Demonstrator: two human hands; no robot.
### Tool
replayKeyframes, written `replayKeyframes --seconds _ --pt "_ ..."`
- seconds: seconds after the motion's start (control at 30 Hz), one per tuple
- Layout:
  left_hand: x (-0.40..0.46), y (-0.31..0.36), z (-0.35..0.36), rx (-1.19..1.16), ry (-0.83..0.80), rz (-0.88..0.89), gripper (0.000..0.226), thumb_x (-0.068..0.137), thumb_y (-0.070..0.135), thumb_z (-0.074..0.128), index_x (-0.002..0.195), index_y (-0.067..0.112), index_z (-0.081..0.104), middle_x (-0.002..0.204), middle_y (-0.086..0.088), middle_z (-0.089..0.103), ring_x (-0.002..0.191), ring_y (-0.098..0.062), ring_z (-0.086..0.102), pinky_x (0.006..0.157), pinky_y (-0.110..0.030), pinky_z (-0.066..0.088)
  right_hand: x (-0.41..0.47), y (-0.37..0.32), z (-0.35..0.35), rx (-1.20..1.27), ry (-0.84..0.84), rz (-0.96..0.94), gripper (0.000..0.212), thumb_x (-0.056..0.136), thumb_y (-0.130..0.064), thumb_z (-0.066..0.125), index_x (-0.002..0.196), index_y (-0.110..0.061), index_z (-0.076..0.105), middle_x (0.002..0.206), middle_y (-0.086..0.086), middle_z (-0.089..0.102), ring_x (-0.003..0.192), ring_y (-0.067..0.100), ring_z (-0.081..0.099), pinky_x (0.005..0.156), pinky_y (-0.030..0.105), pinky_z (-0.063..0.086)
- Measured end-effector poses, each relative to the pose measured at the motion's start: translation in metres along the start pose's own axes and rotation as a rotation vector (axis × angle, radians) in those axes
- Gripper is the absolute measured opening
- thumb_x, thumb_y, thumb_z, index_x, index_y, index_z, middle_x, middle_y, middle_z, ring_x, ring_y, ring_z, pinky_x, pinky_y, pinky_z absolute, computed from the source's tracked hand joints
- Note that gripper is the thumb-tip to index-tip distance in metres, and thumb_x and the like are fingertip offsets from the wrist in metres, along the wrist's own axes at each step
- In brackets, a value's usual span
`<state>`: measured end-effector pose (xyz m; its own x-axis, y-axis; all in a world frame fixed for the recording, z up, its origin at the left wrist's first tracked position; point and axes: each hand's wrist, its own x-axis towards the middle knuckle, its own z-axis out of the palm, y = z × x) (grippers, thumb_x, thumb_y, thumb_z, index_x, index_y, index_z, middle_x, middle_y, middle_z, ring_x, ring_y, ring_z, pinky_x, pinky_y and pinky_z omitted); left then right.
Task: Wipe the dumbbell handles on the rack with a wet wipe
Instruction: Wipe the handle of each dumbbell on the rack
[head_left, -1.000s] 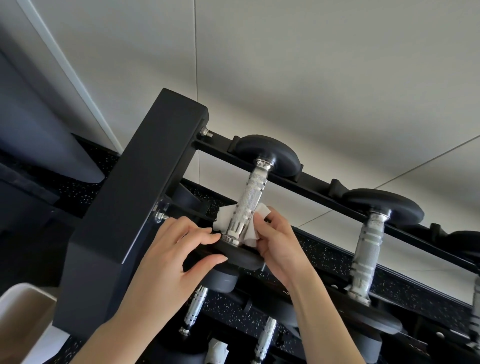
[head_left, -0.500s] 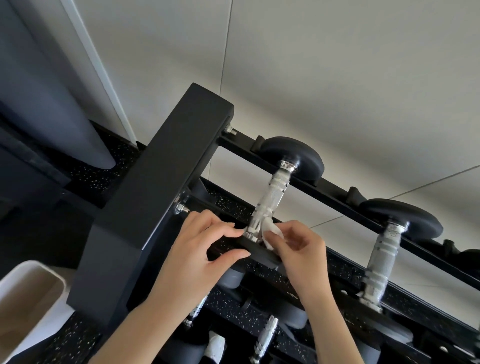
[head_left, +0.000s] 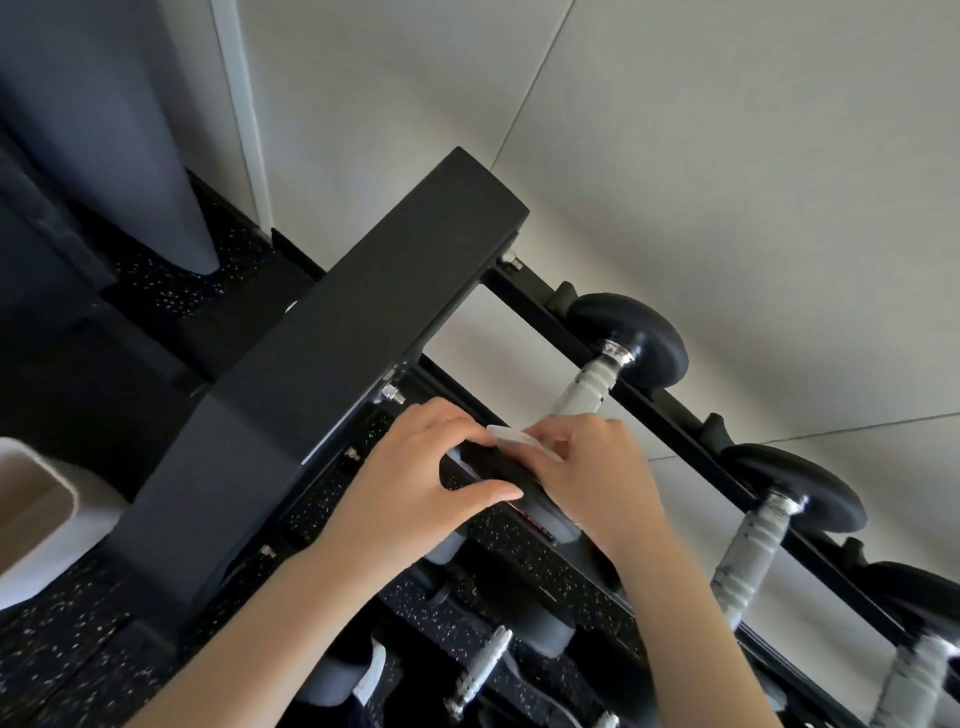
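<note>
wipe (head_left: 511, 435) btwn R hand (head_left: 597, 478) fingers (head_left: 558, 434)

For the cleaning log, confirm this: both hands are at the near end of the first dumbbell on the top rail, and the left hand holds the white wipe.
Wrong hand. The head view shows the right hand pinching the wipe at the first dumbbell; the left hand grips its near end.

Soft bright daylight on the pale wall (head_left: 675, 130), no hard shadows, dark black rack (head_left: 332, 395) with little detail, small shine on the metal handles (head_left: 584, 389), slight blur, lines bent at the edges
</note>
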<state>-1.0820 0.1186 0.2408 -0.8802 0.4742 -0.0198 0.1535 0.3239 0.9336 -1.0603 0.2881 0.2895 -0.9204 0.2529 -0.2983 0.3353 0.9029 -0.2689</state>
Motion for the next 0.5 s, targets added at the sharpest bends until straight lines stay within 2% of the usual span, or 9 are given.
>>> replayKeyframes --seconds 0.1,0.23,0.33,0.5 --pt "0.001 -0.001 0.000 -0.009 -0.018 0.004 0.032 0.065 0.062 0.062 0.090 0.042 0.061 0.097 0.022 0.054 0.102 -0.004 0.052 0.087 -0.018 0.040 0.003 -0.007 -0.010 -0.177 -0.091 -0.021 0.033 0.087 -0.059 0.049 0.093 -0.034 0.069 0.077 -0.002 0.067 0.073 0.019 0.062 0.065 0.034 0.053" --pt "0.003 -0.004 -0.001 -0.020 -0.057 -0.001 0.029 0.067 0.062 0.062 0.089 0.045 0.056 0.099 0.023 0.051 0.103 0.000 0.050 0.085 -0.011 0.034 0.001 -0.009 -0.019 -0.082 -0.214 -0.017 0.024 0.090 -0.051 0.050 0.095 -0.038 0.069 0.080 -0.008 0.068 0.075 0.013 0.061 0.068 0.034 0.053" --pt "0.004 -0.004 -0.002 -0.026 -0.077 -0.008 0.027 0.066 0.064 0.060 0.087 0.048 0.053 0.100 0.023 0.050 0.102 0.000 0.049 0.083 -0.010 0.035 0.004 -0.011 -0.017 -0.131 -0.176 0.009 0.022 0.090 -0.048 0.051 0.097 -0.038 0.068 0.085 -0.004 0.069 0.078 0.017 0.063 0.068 0.036 0.053" --pt "0.005 -0.004 -0.003 -0.019 -0.080 -0.036 0.041 0.064 0.067 0.057 0.092 0.038 0.060 0.099 0.023 0.051 0.099 0.002 0.049 0.082 -0.022 0.044 0.014 -0.013 -0.013 -0.281 -0.084 0.039 0.022 0.090 -0.042 0.051 0.105 -0.032 0.064 0.087 0.003 0.067 0.080 0.022 0.062 0.067 0.033 0.052"
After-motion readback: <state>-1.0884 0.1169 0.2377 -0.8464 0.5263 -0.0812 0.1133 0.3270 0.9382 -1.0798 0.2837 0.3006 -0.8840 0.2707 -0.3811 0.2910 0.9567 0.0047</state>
